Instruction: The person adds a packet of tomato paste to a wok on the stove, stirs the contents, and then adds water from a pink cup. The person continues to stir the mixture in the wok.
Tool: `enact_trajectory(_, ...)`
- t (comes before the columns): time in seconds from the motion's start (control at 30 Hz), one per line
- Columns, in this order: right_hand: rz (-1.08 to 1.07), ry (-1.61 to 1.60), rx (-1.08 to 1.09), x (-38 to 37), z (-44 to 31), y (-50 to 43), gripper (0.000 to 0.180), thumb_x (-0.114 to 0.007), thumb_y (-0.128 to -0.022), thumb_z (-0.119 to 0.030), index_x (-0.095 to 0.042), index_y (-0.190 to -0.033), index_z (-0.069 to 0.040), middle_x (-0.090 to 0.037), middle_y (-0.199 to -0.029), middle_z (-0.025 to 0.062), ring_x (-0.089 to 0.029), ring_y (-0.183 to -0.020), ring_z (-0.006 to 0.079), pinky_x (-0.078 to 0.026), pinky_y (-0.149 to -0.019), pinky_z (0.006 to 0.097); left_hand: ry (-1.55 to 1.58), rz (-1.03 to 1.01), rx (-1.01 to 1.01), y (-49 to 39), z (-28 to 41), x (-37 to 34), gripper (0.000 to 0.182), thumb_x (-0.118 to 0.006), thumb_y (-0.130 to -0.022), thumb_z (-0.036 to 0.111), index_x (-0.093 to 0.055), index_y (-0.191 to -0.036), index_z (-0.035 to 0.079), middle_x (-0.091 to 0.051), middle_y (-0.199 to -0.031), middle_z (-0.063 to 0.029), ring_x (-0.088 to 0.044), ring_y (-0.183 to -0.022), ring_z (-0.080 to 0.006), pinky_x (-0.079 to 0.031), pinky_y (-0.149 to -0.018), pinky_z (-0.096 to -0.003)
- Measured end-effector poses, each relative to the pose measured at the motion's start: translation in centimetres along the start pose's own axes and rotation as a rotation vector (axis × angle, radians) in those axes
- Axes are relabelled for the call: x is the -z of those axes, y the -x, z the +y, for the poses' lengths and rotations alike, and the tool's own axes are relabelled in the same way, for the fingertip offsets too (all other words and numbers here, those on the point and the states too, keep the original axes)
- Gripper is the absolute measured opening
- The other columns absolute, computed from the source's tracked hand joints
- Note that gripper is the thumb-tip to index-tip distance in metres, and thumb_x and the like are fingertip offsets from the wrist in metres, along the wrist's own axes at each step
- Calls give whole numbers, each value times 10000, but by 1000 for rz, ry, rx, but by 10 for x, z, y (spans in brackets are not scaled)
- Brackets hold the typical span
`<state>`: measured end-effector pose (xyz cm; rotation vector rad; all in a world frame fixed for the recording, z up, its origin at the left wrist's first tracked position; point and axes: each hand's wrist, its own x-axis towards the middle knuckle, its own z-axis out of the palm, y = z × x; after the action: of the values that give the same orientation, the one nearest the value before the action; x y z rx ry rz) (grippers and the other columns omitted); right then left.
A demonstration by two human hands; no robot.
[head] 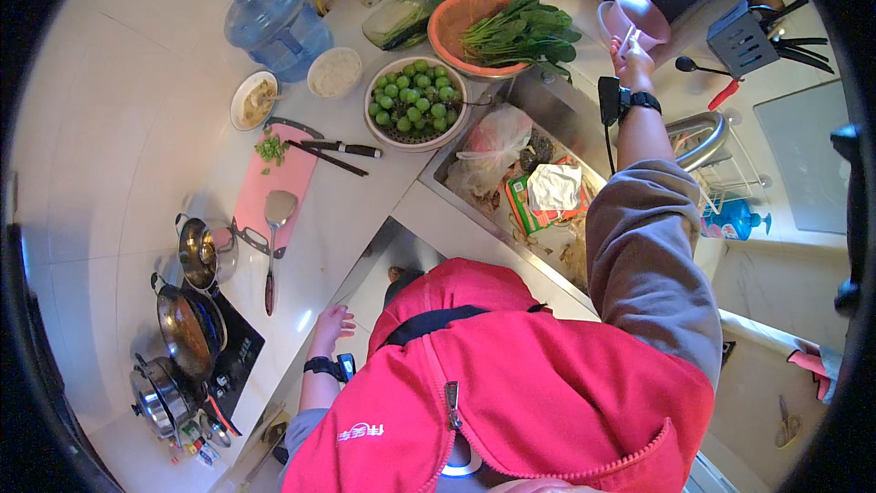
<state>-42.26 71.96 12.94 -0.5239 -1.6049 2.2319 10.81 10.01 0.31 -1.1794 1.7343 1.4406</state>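
My right hand (634, 63) reaches far forward past the sink and is closed on the handle of a pink plastic dipper (642, 19). The dipper is near the window sill, its opening turned partly towards me. Beside my body, at the counter's front edge, my left hand (333, 326) hangs with fingers apart and nothing in it. Below my right arm lies the steel sink (445, 177), holding a translucent plastic bag (494, 140), a green and red food packet (525, 205) with a silver piece on it, and scattered food scraps.
A white colander of green grape-like fruit (415, 97) and an orange basket (455, 20) of leafy greens stand behind the sink. A pink cutting board (280, 171) holds chopped greens, chopsticks, and a spatula (279, 209). A wok (186, 332) sits on the black cooktop (239, 342). The faucet (712, 140) arches near my right forearm.
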Motion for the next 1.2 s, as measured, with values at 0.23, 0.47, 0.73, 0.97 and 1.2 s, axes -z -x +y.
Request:
enact_trajectory(0.23,54,955,587,23,41,-23,381,-582,-886,-210,-485,-1172,22,-638,-1001,123,-639,-854,284,-521,-714,359,-35,-125,-64,-2,62,-7,323,-492,-952,258,-518,-1172,22,-630,-990,-128,-639,-744,-206,-546,-588,-301)
enact_trajectory(0.47,381,498,499,-17,26,111,422,-635,-857,-174,-503,-1204,28,-619,-971,79,-560,-858,147,-447,-779,277,-194,-428,-279,-35,160,-41,338,-520,-944,288,-527,-1183,49,-628,-985,-97,-625,-783,-163,-528,-607,-272)
enact_trajectory(0.73,-22,1082,-72,63,117,343,364,-721,-678,-246,-644,-894,37,-627,-660,188,-622,-646,253,-482,-682,342,-319,-634,-390,-59,182,-77,284,-524,-935,242,-549,-1147,54,-626,-944,-70,-603,-710,-124,-514,-570,-251)
enact_trajectory(0.97,-161,844,-294,79,158,414,592,-660,-776,-104,-428,-1314,-20,-518,-1230,178,-580,-970,224,-496,-805,332,-103,43,-637,-67,113,-5,232,-579,-872,178,-585,-1062,45,-640,-851,-86,-615,-714,-185,-501,-582,-298)
enact_trajectory(1.2,-487,711,-318,-14,190,442,509,-615,-797,-53,-464,-1283,-43,-579,-1111,145,-591,-824,175,-517,-673,300,-664,1137,-642,-60,4,141,284,-670,-767,179,-603,-1021,71,-606,-1015,-100,-540,-1009,-302,-387,-925,-442)
